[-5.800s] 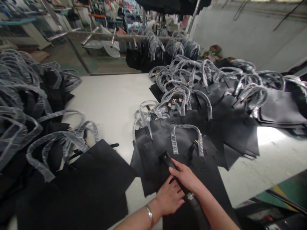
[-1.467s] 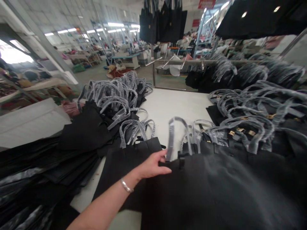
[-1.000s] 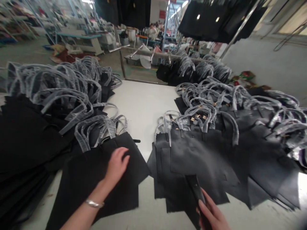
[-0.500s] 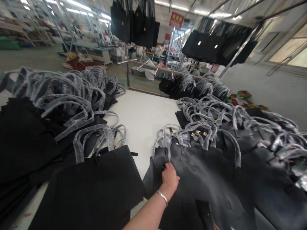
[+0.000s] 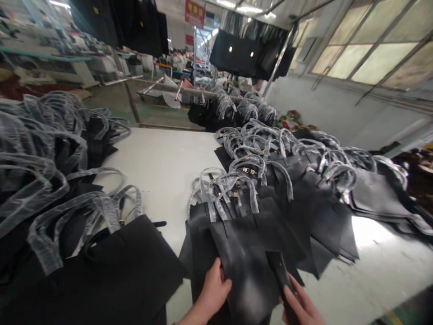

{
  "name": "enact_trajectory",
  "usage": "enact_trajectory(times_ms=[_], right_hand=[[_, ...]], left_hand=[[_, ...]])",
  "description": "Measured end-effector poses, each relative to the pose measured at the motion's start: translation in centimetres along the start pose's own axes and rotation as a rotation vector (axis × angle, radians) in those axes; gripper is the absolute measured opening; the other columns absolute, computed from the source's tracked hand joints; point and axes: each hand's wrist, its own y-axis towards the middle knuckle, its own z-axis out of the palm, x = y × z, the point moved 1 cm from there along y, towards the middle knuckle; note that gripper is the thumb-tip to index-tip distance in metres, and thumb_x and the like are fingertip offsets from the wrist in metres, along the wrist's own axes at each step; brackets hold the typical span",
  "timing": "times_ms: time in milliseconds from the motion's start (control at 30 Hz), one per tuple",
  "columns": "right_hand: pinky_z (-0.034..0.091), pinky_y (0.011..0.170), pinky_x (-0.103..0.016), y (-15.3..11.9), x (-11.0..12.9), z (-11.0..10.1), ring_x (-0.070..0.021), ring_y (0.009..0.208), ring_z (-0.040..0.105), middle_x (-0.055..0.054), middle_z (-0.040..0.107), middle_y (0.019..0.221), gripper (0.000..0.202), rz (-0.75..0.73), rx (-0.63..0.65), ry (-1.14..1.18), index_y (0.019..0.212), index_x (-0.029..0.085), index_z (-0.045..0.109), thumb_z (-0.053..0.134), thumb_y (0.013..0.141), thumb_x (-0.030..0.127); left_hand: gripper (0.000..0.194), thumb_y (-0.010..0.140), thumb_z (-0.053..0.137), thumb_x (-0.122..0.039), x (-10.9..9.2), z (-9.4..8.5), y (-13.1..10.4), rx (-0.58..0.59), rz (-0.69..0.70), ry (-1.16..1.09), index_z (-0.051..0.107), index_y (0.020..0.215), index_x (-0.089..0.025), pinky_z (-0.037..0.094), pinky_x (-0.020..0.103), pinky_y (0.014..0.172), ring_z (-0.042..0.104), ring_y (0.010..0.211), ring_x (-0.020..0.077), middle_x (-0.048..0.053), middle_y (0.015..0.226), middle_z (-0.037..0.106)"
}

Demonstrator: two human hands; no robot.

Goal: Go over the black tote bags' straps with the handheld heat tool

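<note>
A black tote bag (image 5: 250,243) with plastic-wrapped handles lies in front of me, on top of other black bags. My left hand (image 5: 214,289) is closed on its left edge, with the thumb on the near side. In my right hand (image 5: 301,302) is a long, dark, strip-like object (image 5: 279,268), wider at its far end. It lies over the right part of the bag, and I cannot make out its kind. To the left rests another black bag (image 5: 135,266), its handles wrapped in clear plastic.
Piles of black bags with wrapped handles (image 5: 43,135) fill the left side of the white table (image 5: 162,158). More bags (image 5: 304,180) spread to the right. Beyond the far edge stands a metal rack (image 5: 130,104). Black bags (image 5: 250,54) hang above.
My left hand has moved from the bag's top near a handle down to its left edge. The bag has shifted nearer. My right hand has come further into view. The camera has turned right.
</note>
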Motion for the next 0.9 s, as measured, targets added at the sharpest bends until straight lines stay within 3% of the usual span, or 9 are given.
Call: enact_trajectory(times_ms=[100, 167, 233, 300, 367, 467, 567, 733, 900], right_hand=[[0.047, 0.045, -0.026, -0.6, 0.0, 0.0, -0.0160, 0.047, 0.060, 0.004, 0.065, 0.067, 0.104, 0.033, 0.018, -0.009, 0.146, 0.017, 0.036, 0.072, 0.063, 0.069], [0.046, 0.043, -0.026, -1.1, -0.2, 0.1, -0.0158, 0.047, 0.059, 0.004, 0.065, 0.068, 0.101, 0.060, 0.035, -0.032, 0.145, 0.018, 0.037, 0.073, 0.064, 0.066], [0.045, 0.041, -0.026, -1.6, -0.6, 0.5, -0.0154, 0.045, 0.058, 0.004, 0.065, 0.068, 0.096, 0.076, 0.080, -0.043, 0.144, 0.018, 0.039, 0.072, 0.066, 0.063], [0.044, 0.040, -0.025, -2.0, -1.2, 1.0, -0.0147, 0.044, 0.057, 0.003, 0.064, 0.067, 0.089, 0.078, 0.135, -0.052, 0.142, 0.019, 0.042, 0.071, 0.069, 0.061], [0.044, 0.039, -0.024, -2.2, -1.8, 1.7, -0.0139, 0.043, 0.057, 0.003, 0.065, 0.066, 0.083, 0.089, 0.181, -0.058, 0.140, 0.019, 0.044, 0.070, 0.073, 0.058], [0.042, 0.036, -0.022, -2.2, -2.4, 3.0, -0.0127, 0.040, 0.057, 0.002, 0.065, 0.064, 0.076, 0.106, 0.237, -0.057, 0.139, 0.018, 0.046, 0.068, 0.077, 0.055], [0.040, 0.033, -0.022, -1.4, -2.2, 4.6, -0.0131, 0.037, 0.055, 0.001, 0.065, 0.062, 0.073, 0.105, 0.274, -0.027, 0.137, 0.015, 0.048, 0.068, 0.078, 0.054], [0.044, 0.036, -0.022, 0.3, -0.1, 5.5, -0.0124, 0.040, 0.056, 0.002, 0.065, 0.064, 0.064, 0.001, 0.149, 0.019, 0.133, 0.016, 0.052, 0.067, 0.081, 0.049], [0.045, 0.036, -0.021, 0.5, 0.9, 1.9, -0.0115, 0.039, 0.056, 0.004, 0.064, 0.063, 0.046, 0.006, 0.047, 0.027, 0.123, 0.020, 0.053, 0.062, 0.086, 0.046]], left_hand=[[0.055, 0.073, 0.063, -0.013, 4.4, -0.5, -4.2, 0.066, -0.026, 0.083, 0.048, 0.126, -0.021, 0.051, 0.031, 0.092, 0.066, 0.104, 0.0224, 0.008, 0.106, 0.071], [0.059, 0.072, 0.063, -0.014, 6.6, -1.8, -6.5, 0.025, -0.040, 0.229, 0.047, 0.129, -0.020, 0.051, 0.033, 0.094, 0.064, 0.109, 0.0250, 0.009, 0.112, 0.069], [0.055, 0.076, 0.060, -0.018, 7.5, -3.3, -8.0, -0.079, 0.003, 0.400, 0.047, 0.129, -0.019, 0.051, 0.038, 0.096, 0.062, 0.114, 0.0283, 0.012, 0.118, 0.066], [0.044, 0.084, 0.052, -0.022, 7.0, -4.1, -8.6, -0.195, 0.126, 0.530, 0.049, 0.127, -0.017, 0.049, 0.043, 0.100, 0.059, 0.118, 0.0298, 0.015, 0.122, 0.063], [0.037, 0.089, 0.045, -0.020, 5.5, -3.7, -8.4, -0.215, 0.303, 0.594, 0.052, 0.125, -0.018, 0.046, 0.045, 0.104, 0.057, 0.121, 0.0276, 0.014, 0.127, 0.060], [0.044, 0.087, 0.048, -0.016, 3.3, -1.5, -7.3, -0.052, 0.528, 0.638, 0.051, 0.131, -0.021, 0.039, 0.043, 0.111, 0.045, 0.134, 0.0253, 0.011, 0.143, 0.049], [0.055, 0.087, 0.056, -0.025, 2.5, 0.4, -6.2, 0.112, 0.667, 0.708, 0.043, 0.141, -0.023, 0.027, 0.048, 0.118, 0.025, 0.145, 0.0278, 0.009, 0.156, 0.031], [0.053, 0.091, 0.054, -0.032, 3.0, 0.8, -5.8, 0.160, 0.693, 0.800, 0.043, 0.143, -0.027, 0.015, 0.050, 0.120, 0.011, 0.148, 0.0282, 0.007, 0.161, 0.017], [0.055, 0.091, 0.053, -0.032, 2.8, 0.5, -6.0, 0.181, 0.681, 0.797, 0.041, 0.144, -0.028, 0.014, 0.049, 0.120, 0.010, 0.149, 0.0282, 0.007, 0.161, 0.016]])
